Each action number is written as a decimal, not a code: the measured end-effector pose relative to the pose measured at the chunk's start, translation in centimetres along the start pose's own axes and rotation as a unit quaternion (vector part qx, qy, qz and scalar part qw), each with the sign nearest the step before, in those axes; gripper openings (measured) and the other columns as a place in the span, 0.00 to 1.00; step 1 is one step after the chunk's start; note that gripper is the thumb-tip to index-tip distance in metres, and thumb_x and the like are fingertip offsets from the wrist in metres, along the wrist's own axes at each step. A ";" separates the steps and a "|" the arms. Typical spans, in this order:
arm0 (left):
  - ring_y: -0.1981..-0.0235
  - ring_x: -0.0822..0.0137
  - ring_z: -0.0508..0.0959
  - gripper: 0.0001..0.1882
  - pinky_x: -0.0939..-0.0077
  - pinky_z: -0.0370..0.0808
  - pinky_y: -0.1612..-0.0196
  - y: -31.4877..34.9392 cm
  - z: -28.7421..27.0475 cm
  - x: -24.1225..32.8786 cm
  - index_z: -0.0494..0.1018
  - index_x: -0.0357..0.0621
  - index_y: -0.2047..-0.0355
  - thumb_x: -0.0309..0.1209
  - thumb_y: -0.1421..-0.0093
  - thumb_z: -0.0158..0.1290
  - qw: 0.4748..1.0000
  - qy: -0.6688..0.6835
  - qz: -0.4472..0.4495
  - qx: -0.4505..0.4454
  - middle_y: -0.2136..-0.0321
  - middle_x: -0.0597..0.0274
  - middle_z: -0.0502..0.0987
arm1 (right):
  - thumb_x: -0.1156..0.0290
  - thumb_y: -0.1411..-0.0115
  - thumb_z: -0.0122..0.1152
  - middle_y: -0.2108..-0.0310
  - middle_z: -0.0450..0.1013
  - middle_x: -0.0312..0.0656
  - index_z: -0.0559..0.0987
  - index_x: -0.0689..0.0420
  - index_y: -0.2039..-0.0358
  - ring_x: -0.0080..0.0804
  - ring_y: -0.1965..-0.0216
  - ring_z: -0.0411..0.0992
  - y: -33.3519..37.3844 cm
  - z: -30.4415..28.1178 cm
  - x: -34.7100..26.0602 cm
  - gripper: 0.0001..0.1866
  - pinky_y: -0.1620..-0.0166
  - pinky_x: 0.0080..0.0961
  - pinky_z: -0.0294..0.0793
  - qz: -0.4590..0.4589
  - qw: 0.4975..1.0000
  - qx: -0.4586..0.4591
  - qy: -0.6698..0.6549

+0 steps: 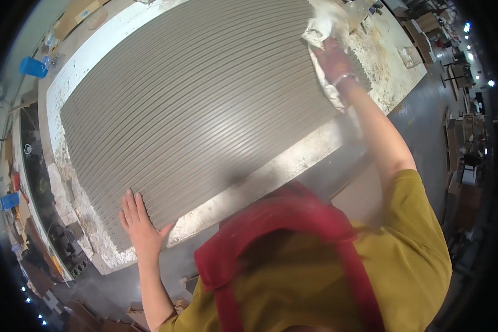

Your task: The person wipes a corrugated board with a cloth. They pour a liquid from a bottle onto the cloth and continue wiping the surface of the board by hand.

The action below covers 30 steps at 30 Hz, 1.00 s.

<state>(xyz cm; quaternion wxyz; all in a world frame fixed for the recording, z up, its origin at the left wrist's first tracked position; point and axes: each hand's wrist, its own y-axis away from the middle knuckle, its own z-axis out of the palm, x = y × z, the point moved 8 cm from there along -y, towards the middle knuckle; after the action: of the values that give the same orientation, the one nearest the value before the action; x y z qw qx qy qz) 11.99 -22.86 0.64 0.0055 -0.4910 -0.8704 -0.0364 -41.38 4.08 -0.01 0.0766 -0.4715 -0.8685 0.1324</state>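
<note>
A large grey panel with close parallel ridges [193, 105] lies across a white, stained worktable [307, 152]. My left hand [141, 229] is bare and rests flat on the panel's near left corner, fingers spread. At the panel's right end, my right hand [336, 62] wears a reddish, stained covering and grips a crumpled white cloth [320, 34]. The cloth lies against the ridged surface, and part of it trails down below the wrist. Its upper part is smeared by motion.
A blue container [34, 67] stands past the table's far left edge. Clear plastic [359, 11] lies at the far right, and a small transparent box [409, 56] sits near the right corner. Cardboard [74, 16] is at the upper left. Shelves with boxes [467, 182] line the right side.
</note>
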 end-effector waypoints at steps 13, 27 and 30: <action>0.35 0.47 0.51 0.59 0.48 0.45 0.36 1.8 0.5 -1.6 0.51 0.36 0.38 0.50 0.66 0.67 0.999 0.000 -0.032 0.000 0.36 0.45 0.52 | 0.61 0.43 0.55 0.51 0.71 0.47 0.77 0.54 0.54 0.35 0.51 0.70 -0.4 -9.6 -18.1 0.18 0.45 0.33 0.66 0.037 0.841 -0.231 -0.487; 0.35 0.47 0.51 0.59 0.47 0.48 0.37 2.7 -0.1 -4.8 0.53 0.40 0.38 0.41 0.70 0.70 0.998 0.016 -0.047 -0.026 0.36 0.47 0.51 | 0.62 0.50 0.58 0.53 0.71 0.39 0.72 0.49 0.49 0.37 0.51 0.69 8.2 -2.7 -29.2 0.25 0.45 0.37 0.66 -0.280 0.874 -0.191 -0.346; 0.35 0.48 0.52 0.59 0.47 0.49 0.37 2.5 0.2 -5.4 0.52 0.41 0.38 0.42 0.70 0.70 0.999 0.005 -0.042 -0.024 0.36 0.47 0.51 | 0.65 0.49 0.56 0.52 0.70 0.42 0.71 0.52 0.49 0.38 0.50 0.68 -0.2 -3.0 -13.7 0.24 0.45 0.36 0.67 -0.134 0.969 -0.042 -0.205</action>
<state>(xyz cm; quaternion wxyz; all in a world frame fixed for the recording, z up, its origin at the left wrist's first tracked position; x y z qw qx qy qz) 16.95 -26.16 0.38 -0.0039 -0.4535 -0.8892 -0.0598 -33.31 -7.01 2.82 -0.1059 -0.3160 -0.9259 0.1779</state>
